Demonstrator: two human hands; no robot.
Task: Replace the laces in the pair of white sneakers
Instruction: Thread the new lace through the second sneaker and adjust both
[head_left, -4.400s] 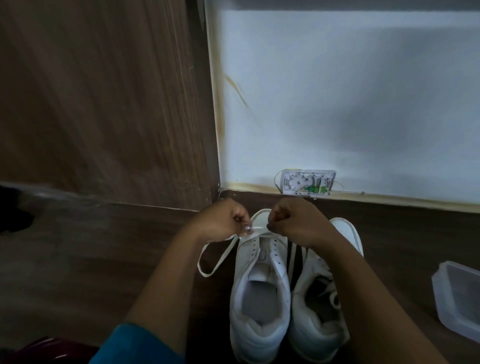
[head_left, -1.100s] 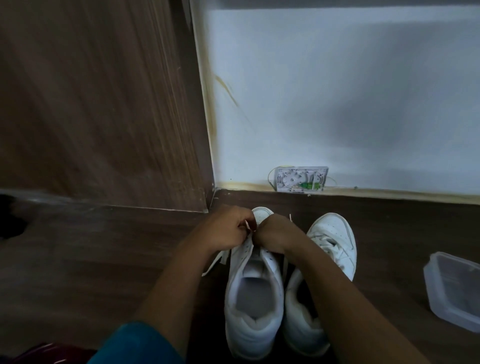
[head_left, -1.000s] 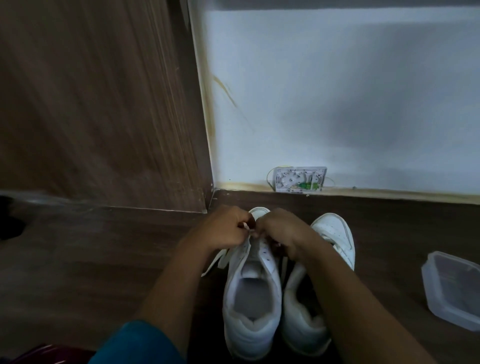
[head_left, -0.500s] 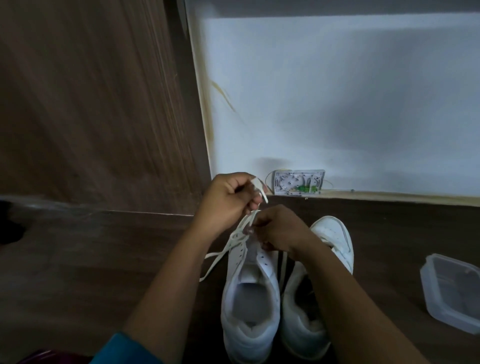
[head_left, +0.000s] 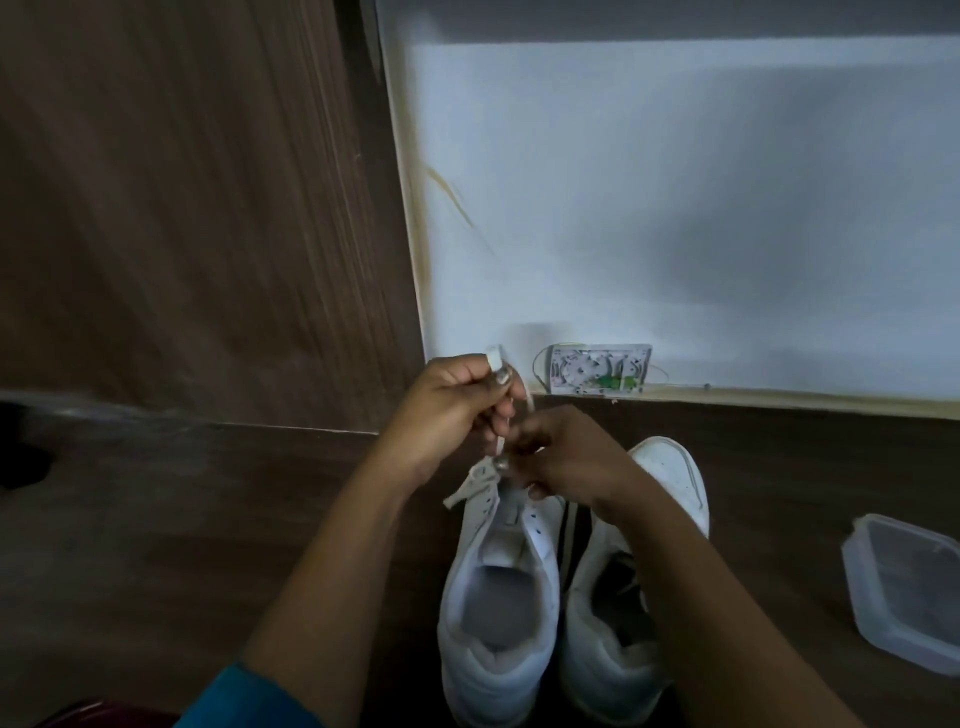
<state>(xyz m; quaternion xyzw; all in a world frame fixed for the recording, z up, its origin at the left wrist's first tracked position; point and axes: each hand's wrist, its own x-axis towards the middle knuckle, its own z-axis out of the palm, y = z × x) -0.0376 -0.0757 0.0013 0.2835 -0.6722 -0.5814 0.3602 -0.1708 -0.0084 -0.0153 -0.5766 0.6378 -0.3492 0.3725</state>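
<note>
head view: dark wood floor (head_left: 156, 519), white wall (head_left: 675, 208), sneakers (head_left: 498, 597).

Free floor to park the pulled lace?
Bare dark wood floor left of the left white sneaker, up to the wood panel. Narrower strip between the right white sneaker and the clear plastic container. Crowded over the toes: left hand, right hand, white lace.

Two white sneakers stand side by side on the floor, toes toward the far wall. The left sneaker (head_left: 498, 597) has a white lace (head_left: 470, 488) at its far eyelets; the right sneaker (head_left: 623, 623) shows dark stripes.
</note>
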